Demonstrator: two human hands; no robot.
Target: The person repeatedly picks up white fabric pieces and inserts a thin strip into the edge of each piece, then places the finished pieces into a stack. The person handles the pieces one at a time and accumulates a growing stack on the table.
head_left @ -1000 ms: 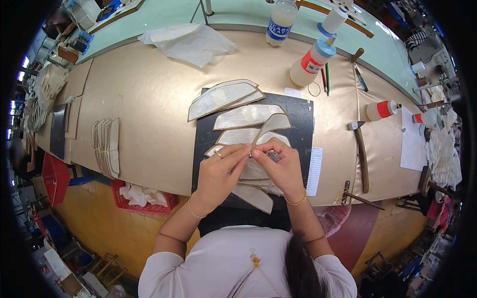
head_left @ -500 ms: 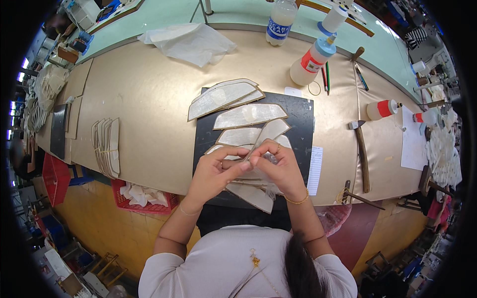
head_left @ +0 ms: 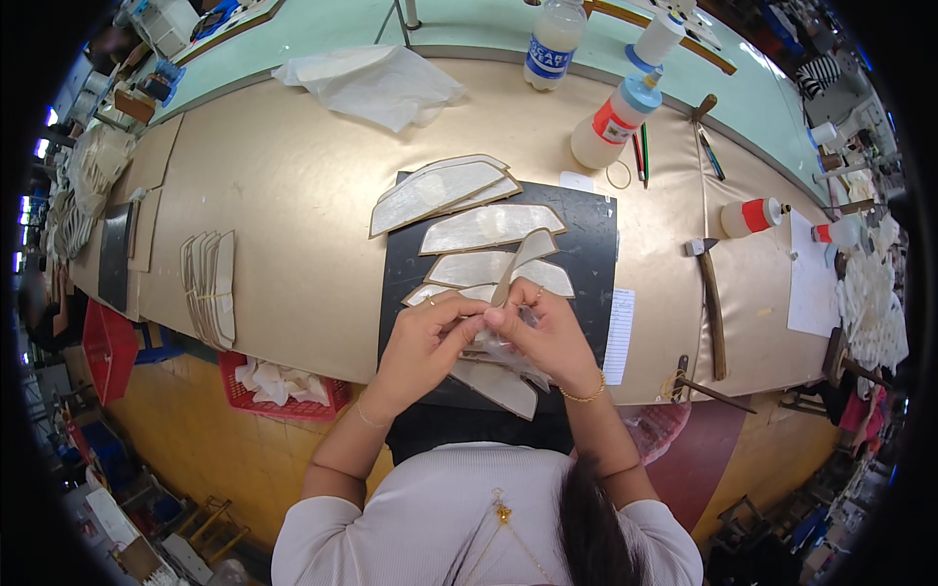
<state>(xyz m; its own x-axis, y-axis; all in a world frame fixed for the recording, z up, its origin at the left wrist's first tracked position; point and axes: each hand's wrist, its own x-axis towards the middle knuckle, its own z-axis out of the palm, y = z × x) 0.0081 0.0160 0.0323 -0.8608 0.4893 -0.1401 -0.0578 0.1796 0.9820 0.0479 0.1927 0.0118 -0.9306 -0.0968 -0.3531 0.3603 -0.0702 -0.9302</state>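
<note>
Both my hands meet over a black board (head_left: 591, 220), pinching one curved flat piece (head_left: 525, 259) with a pale face and brown edge. My left hand (head_left: 430, 337) closes on its near end from the left. Thumb and fingers of my right hand (head_left: 542, 332) grip it from the right. Thin clear plastic film (head_left: 503, 347) shows under and between my fingers; what it is attached to, I cannot tell. Similar pieces lie spread on the board: a pair (head_left: 440, 195) at the far left, one (head_left: 489, 227) in the middle, and one (head_left: 498, 386) close to me.
A tied bundle of pieces (head_left: 210, 291) rests at the left. White sheeting (head_left: 371, 83) lies at the back. Squeeze bottle (head_left: 616, 122), drink bottle (head_left: 554, 44), pencils (head_left: 640, 156) and a hammer (head_left: 711, 303) are to the right. A red basket (head_left: 283, 391) sits below the table edge.
The piece in my hands has turned more upright and edge-on, its far end shifting slightly. My left fingers have drawn closer together against my right hand.
</note>
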